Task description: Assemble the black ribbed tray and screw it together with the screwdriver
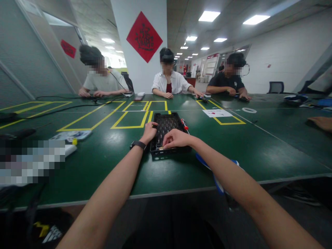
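A shallow black case [169,121] with a raised bumpy pattern inside lies on the green table in front of me. My left hand [150,131], with a black watch at the wrist, has its fingers closed over the case's left rim. Reaching in from the right, my right hand [175,138] is pinched low inside the near left corner. A small pale piece [161,148] shows under those fingertips; whether they grip it is hidden. Touching or very close to the case's right side lies a screwdriver [184,124] with a red handle.
Yellow tape outlines [129,127] mark the green table [116,162]. A white sheet [218,113] and a white ring [249,110] lie right. Something blue and white [218,181] sits under my right forearm. Dark cables [59,108] run at left. Three people sit across.
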### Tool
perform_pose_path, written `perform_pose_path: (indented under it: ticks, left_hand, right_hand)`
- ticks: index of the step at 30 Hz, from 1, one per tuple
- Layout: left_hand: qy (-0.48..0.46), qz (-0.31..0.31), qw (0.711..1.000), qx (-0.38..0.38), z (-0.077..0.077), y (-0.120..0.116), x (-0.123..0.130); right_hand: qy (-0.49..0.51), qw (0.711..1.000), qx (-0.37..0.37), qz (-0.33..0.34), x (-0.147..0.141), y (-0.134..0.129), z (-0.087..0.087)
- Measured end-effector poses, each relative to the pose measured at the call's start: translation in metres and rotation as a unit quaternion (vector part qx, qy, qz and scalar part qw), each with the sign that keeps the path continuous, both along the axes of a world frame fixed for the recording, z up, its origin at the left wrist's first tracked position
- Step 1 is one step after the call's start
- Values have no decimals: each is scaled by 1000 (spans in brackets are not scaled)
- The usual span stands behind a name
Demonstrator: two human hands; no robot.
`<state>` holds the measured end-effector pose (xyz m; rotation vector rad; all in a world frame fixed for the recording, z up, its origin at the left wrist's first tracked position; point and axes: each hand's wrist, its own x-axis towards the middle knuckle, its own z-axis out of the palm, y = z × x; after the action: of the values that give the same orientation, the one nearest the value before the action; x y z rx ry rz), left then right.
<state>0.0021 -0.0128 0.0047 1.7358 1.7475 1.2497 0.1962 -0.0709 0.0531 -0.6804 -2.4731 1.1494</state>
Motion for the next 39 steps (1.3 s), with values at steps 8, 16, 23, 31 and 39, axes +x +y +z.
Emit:
perform_pose_path:
  ticks: [8,16,23,31,39]
  left_hand:
    - [4,-12,1000,14,-3,3,-2]
    - [-16,-15,999,37,-3,3,-2]
    - [-85,4,996,42,-1,-2,5]
    - [-97,42,993,54,-8,2,7]
    - [-42,3,997,66,-8,9,0]
  right_hand:
    - [-17,999,41,-11,0,2,-1]
    - [-32,998,54,-10,0,2,0]
    - [-17,1000,13,-12,1,3,-1]
    - [-12,1000,12,-11,6,4,2]
    - [-16,1000,16,-15,5,4,1]
